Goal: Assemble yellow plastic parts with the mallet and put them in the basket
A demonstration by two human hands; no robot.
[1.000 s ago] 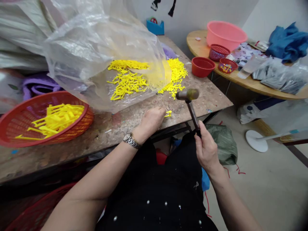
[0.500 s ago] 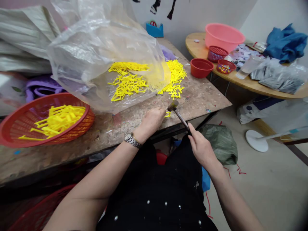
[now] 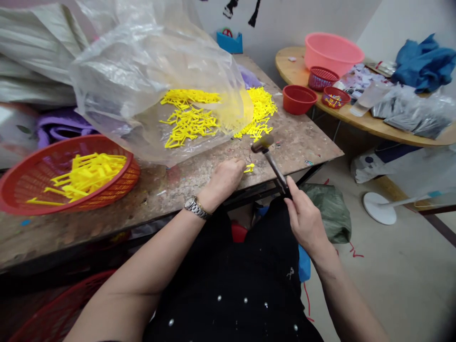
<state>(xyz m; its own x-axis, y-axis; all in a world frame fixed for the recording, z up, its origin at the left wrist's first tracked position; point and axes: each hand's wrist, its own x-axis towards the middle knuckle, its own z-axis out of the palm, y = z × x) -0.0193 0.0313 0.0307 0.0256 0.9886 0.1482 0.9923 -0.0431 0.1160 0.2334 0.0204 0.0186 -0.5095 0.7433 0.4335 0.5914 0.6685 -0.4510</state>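
My right hand [image 3: 305,216] is wrapped round the handle of a hammer [image 3: 273,164], whose head is raised above the front edge of the worktable [image 3: 199,178]. Closed fingers of my left hand [image 3: 226,179] hold a small yellow plastic piece [image 3: 250,168] against the tabletop; one end of it sticks out past the fingertips. Beyond the hands lies a heap of yellow plastic pieces [image 3: 261,107], part of it spilling from a big clear plastic bag [image 3: 142,90]. A red basket [image 3: 117,197] with more yellow pieces stands to the left.
A round wooden table [image 3: 370,124] at the right bears a pink basin [image 3: 333,50], small red baskets and plastic packets. A red bowl [image 3: 299,99] sits at the worktable's far right. A green sack [image 3: 329,209] and a white round base [image 3: 379,208] are on the floor.
My right hand has lifted the hammer up and to the right, away from the yellow piece, whose end now shows more fully. My left hand has stayed in place.
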